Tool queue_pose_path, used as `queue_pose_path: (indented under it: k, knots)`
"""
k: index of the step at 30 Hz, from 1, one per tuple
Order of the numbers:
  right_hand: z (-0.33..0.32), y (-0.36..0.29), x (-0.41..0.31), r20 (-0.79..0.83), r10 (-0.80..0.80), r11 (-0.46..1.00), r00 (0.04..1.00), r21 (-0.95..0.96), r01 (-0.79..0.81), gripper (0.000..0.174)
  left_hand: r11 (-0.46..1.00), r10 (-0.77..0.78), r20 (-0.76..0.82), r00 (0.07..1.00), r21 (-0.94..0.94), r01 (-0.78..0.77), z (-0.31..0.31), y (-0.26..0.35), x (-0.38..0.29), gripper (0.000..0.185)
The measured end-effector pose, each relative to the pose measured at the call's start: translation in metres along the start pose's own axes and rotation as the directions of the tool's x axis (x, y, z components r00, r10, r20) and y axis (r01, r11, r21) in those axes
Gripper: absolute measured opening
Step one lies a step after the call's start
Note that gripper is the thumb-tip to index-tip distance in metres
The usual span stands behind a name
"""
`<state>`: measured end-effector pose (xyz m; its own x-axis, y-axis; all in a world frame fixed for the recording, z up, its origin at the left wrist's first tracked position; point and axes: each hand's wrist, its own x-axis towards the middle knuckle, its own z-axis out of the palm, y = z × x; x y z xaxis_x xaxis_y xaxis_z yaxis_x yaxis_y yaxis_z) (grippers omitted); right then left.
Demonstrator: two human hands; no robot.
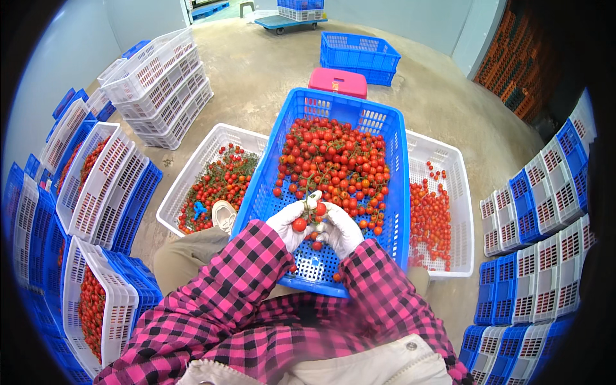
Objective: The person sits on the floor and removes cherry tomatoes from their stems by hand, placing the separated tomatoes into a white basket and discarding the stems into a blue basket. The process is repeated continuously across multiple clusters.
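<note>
My left hand point(288, 222), in a white glove, grips a truss of cherry tomatoes by its green stem point(310, 182). Across from it, my gloved right hand point(342, 230) closes its fingers around the lower part of the same truss. Between the hands show a red cherry tomato point(299, 224) and a few others; the fingers partly hide the stem. Both hands are over the near end of a blue plastic crate point(403, 192), which slants away from my lap. Heaped toward its far end are many cherry tomatoes point(332, 154), some still on stems.
Left of the blue crate, a white crate point(168, 202) holds tomatoes, stems and a blue object point(199, 210). Another white crate point(464, 211) with loose tomatoes stands right. A pink stool point(338, 79) is beyond. Stacked crates point(159, 91) point(534, 192) line both sides.
</note>
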<state>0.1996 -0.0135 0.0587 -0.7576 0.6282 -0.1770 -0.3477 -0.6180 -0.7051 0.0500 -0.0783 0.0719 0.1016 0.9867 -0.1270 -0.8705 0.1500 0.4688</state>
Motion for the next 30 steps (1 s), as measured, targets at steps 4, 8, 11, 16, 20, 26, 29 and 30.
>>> queue_pose_path:
  k: [4,8,11,16,20,26,29,30]
  knots:
    - [-0.011,0.01,0.002,-0.065,0.013,1.0,0.998,-0.018,-0.014,0.035,0.995,-0.059,0.054,0.997,-0.075,0.063,-0.023,-0.013,0.014,0.046]
    - [-0.018,0.014,0.006,-0.158,-0.095,0.975,0.983,-0.212,0.06,0.033,0.986,-0.089,0.199,0.976,-0.122,0.115,-0.032,-0.019,0.027,0.045]
    - [-0.018,0.012,0.005,-0.236,-0.268,0.872,0.934,-0.472,0.13,0.034,0.997,-0.072,-0.084,0.994,-0.032,0.069,-0.03,-0.024,0.03,0.044]
    - [-0.016,0.002,0.0,-0.356,-0.449,0.683,0.819,-0.728,0.058,0.035,0.999,-0.015,-0.213,0.977,0.037,0.023,-0.019,-0.02,0.028,0.048]
    - [-0.015,0.007,0.001,-0.189,0.077,0.984,0.979,-0.142,-0.105,0.043,0.995,0.103,-0.256,0.961,0.041,-0.095,-0.016,-0.014,0.024,0.032]
    - [-0.017,0.028,0.008,-0.011,0.179,0.981,0.984,-0.081,-0.179,0.031,0.974,0.16,-0.242,0.957,0.194,-0.114,-0.017,-0.038,0.018,0.04]
    - [-0.014,0.027,0.004,-0.152,0.08,0.955,0.985,-0.272,-0.119,0.04,0.998,0.056,-0.274,0.96,0.021,-0.052,-0.013,-0.036,0.02,0.032]
    - [-0.011,0.026,0.003,-0.098,-0.047,0.953,0.994,-0.301,0.015,0.044,0.997,0.066,-0.26,0.963,-0.028,-0.076,-0.01,-0.032,0.021,0.031]
